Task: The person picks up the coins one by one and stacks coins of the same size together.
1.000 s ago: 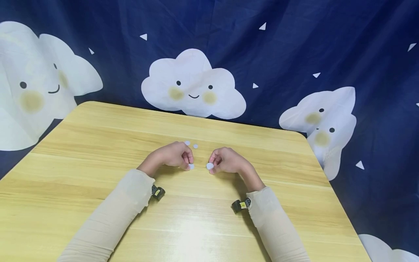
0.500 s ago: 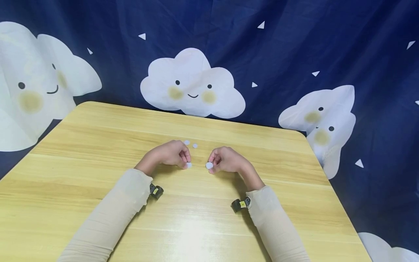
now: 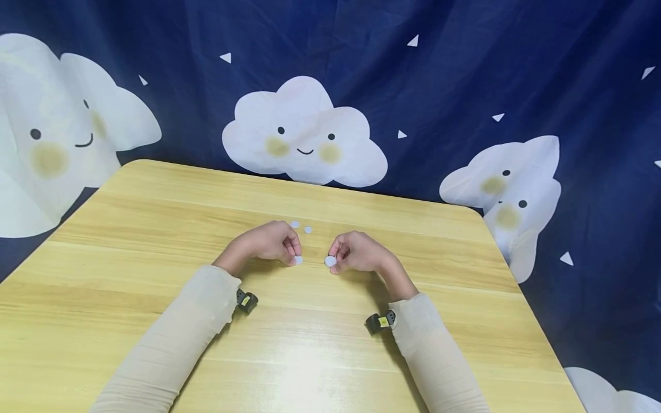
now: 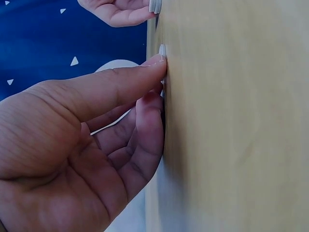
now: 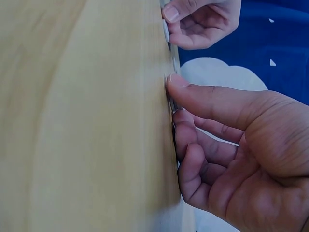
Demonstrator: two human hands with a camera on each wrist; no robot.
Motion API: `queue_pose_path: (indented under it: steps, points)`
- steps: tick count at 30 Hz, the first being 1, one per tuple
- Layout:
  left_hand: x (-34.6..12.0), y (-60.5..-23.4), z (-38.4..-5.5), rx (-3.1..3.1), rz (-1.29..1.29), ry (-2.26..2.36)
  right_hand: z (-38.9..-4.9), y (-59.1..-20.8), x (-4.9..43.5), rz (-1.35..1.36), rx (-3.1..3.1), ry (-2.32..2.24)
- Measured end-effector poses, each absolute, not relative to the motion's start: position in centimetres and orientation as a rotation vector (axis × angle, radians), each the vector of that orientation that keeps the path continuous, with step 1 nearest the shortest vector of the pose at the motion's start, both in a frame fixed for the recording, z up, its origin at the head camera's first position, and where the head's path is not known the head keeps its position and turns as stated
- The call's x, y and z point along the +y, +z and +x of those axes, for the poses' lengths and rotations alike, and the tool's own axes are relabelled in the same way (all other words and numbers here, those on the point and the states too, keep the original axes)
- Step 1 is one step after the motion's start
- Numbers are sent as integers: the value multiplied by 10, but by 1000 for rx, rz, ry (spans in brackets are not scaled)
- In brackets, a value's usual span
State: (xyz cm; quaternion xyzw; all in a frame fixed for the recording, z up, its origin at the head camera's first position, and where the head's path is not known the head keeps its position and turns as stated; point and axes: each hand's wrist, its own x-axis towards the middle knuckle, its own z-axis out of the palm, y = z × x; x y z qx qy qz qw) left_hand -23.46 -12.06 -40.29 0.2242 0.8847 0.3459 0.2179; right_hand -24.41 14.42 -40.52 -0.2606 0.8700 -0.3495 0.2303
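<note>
In the head view my left hand [image 3: 272, 241] holds a small white disc [image 3: 298, 260] at its near edge between thumb and fingers, low over the wooden table. The left wrist view shows this disc [image 4: 162, 50] edge-on just past the thumb tip. My right hand [image 3: 358, 252] holds another white round piece [image 3: 330, 261] in a thumb-and-finger grip, a short gap to the right. Seen from the left wrist, that piece [image 4: 155, 6] looks thick and layered. Two more white discs, one [image 3: 295, 224] beside the left knuckles and one [image 3: 307, 230] slightly right of it, lie flat farther back.
The light wooden table [image 3: 310, 321] reaches to a dark blue curtain [image 3: 361, 34] printed with clouds. A small black camera [image 3: 247, 301] sits at the left cuff, and another black camera [image 3: 379, 323] at the right cuff.
My left hand has shifted slightly left with its disc, widening the gap between the hands a little. The right hand and the two discs farther back stay in place.
</note>
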Motion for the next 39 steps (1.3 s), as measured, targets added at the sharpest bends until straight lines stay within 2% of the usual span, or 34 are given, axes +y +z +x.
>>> queue_pose_path:
  steps: [29,39]
  points:
    - [-121,-402,-234,2457,613,951,-248,-399,156,-785,2279,-1013]
    - [-121,-403,-234,2458,599,957,-262,-394,152,-794,2252,-1098]
